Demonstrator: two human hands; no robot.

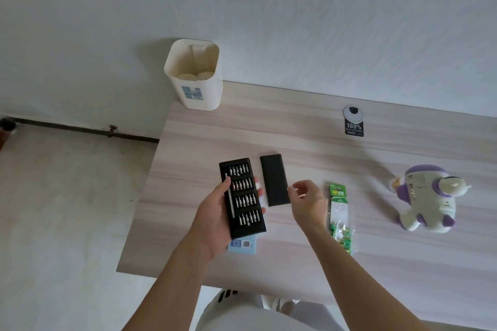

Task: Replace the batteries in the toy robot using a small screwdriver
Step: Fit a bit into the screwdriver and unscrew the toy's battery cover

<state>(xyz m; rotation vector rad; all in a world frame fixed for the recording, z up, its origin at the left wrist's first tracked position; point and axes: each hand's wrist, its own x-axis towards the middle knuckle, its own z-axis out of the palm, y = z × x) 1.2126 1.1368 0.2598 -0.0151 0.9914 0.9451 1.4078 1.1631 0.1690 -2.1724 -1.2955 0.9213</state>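
- The left hand (215, 219) grips a black bit tray (246, 197). The thumb lies along the tray's left long edge, and the fingertips (259, 192) curl up round the right edge from underneath.
- The tray rests on this palm, face up and tilted a little to the left. The left forearm rises from the lower middle of the view.
- The tray holds four rows of small metal bits. A slim silver screwdriver handle (230, 196) is seated along the tray's left side, just beside the thumb.
- The right hand (306, 200) hovers with its fingers loosely curled, thumb and forefinger a little apart, and holds nothing. The thumb tip is at the right edge of a black sleeve (274, 180); whether it touches cannot be told.
- The right forearm reaches in from the lower right, over the near edge of the table (269, 121).
- The black sleeve lies flat on the table between the two hands, beside the tray.
- A light blue box (242, 246) with a barcode lies under the tray's near end.
- A green battery pack (339, 212) lies just right of the right wrist, its batteries at the near end.
- The toy robot (427, 196), white with purple trim, lies well to the right on the table, apart from both hands.
- A white bin (193, 75) stands at the table's far left corner.
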